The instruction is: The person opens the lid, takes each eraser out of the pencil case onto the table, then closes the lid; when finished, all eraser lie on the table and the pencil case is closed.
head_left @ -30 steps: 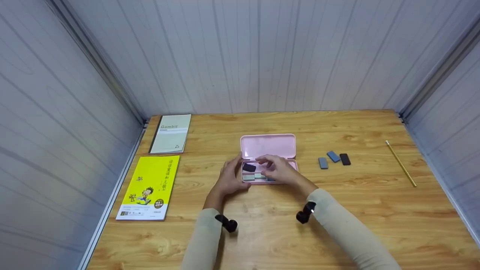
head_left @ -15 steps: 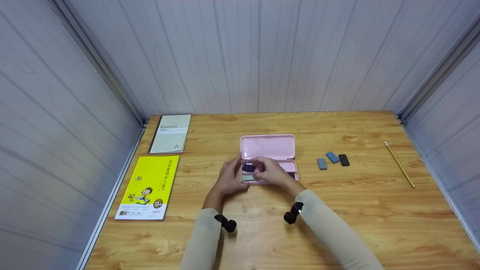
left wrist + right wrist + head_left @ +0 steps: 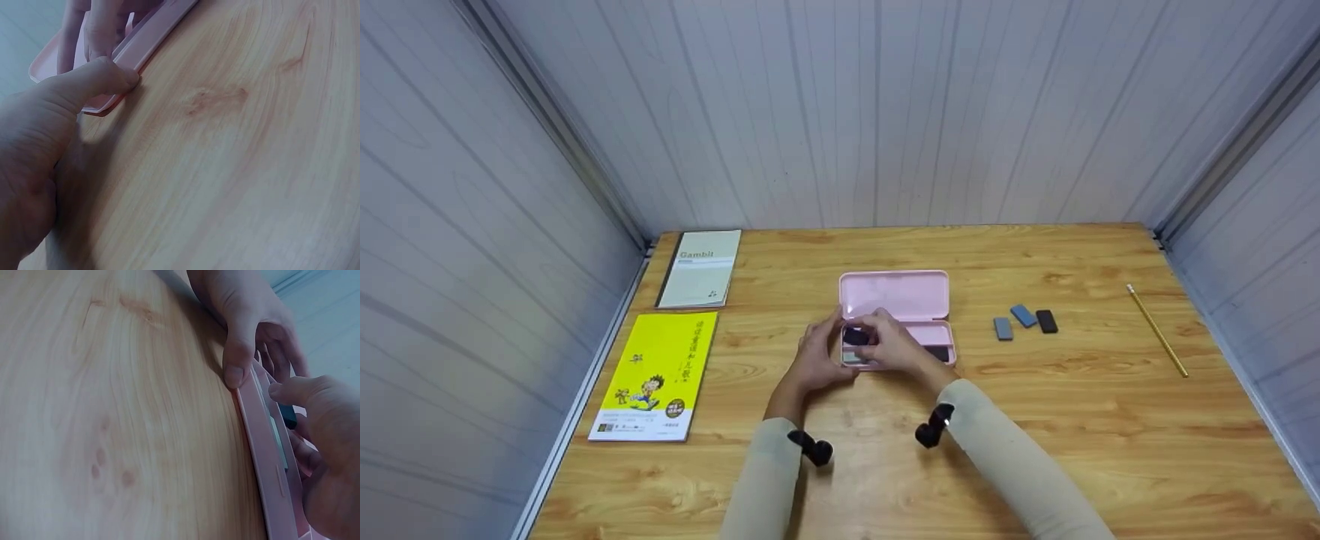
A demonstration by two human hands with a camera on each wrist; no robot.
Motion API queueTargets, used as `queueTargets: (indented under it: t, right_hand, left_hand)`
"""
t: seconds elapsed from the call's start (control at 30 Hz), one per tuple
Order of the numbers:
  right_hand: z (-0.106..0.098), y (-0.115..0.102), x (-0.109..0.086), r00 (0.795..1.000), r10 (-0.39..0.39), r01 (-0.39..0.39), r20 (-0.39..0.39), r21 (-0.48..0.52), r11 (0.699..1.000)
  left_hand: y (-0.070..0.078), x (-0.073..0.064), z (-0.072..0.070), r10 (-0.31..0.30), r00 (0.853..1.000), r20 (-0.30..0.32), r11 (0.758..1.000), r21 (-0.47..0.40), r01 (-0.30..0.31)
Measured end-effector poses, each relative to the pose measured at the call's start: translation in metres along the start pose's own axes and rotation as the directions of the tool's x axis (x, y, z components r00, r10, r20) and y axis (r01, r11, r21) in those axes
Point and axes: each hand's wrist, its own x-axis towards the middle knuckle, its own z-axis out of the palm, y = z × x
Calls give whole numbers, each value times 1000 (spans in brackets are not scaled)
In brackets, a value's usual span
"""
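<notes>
A pink pencil case (image 3: 894, 295) lies on the table with its lid raised. My left hand (image 3: 814, 360) grips its left end, thumb at the front wall and fingers toward the back. Over the tray, my right hand (image 3: 901, 349) has thumb and fingers around a black eraser (image 3: 855, 336) in the rear compartment, seeming to pinch it; the right wrist view shows the black eraser (image 3: 288, 416) between them. Along the front compartment, a pale eraser (image 3: 851, 357) shows at the left and a dark one (image 3: 937, 352) at the right; my right hand hides the middle.
Right of the case lie a grey-blue eraser (image 3: 1003, 328), a blue eraser (image 3: 1023, 316) and another black eraser (image 3: 1046, 322). A gold pencil (image 3: 1157, 331) is farther right. At the left are a yellow book (image 3: 660, 367) and a pale notebook (image 3: 701, 266). Walls enclose the table.
My right hand has moved left inside the case, from the middle of the tray to the black eraser, uncovering the right part of the tray. The left hand stays on the case.
</notes>
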Motion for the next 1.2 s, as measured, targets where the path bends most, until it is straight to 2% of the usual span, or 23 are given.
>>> queueTargets:
  t: [0.13, 0.3, 0.43, 0.53, 0.73, 0.8, 0.9, 1.0, 1.1, 1.2]
  right_hand:
    - [2, 4, 0, 999, -36, 36, -8, -31, 999]
    - [8, 21, 7, 997, -77, 76, -26, -52, 996]
    - [11, 31, 12, 996, -78, 76, -33, -59, 995]
    - [11, 30, 11, 996, -84, 82, -42, -55, 995]
    - [9, 28, 10, 995, -77, 76, -63, -25, 997]
    - [11, 36, 14, 994, -73, 71, -81, -27, 997]
    - [14, 47, 18, 986, -109, 105, -126, -40, 994]
    - [12, 50, 17, 974, -145, 148, -172, 7, 989]
    - [7, 45, 12, 963, -169, 194, -212, 103, 975]
    - [3, 34, 6, 959, -154, 200, -236, 184, 962]
  left_hand:
    - [3, -1, -1, 16, 1000, -7, 1000, -4, -16]
    - [12, -3, -5, 37, 999, -3, 999, 10, -37]
    - [14, -3, -6, 26, 1000, 10, 1000, 17, -26]
    - [13, -2, -6, 23, 1000, 14, 999, 22, -24]
    - [16, -1, -7, -22, 999, 37, 1000, 9, 22]
    - [17, -1, -8, -34, 999, 36, 999, 5, 33]
    - [18, -1, -7, -36, 999, 29, 999, 2, 36]
    - [16, -2, -6, -14, 1000, 16, 1000, 7, 14]
    - [15, -2, -6, -10, 1000, 11, 1000, 1, 10]
    - [16, -3, -6, -28, 999, 17, 1000, -7, 28]
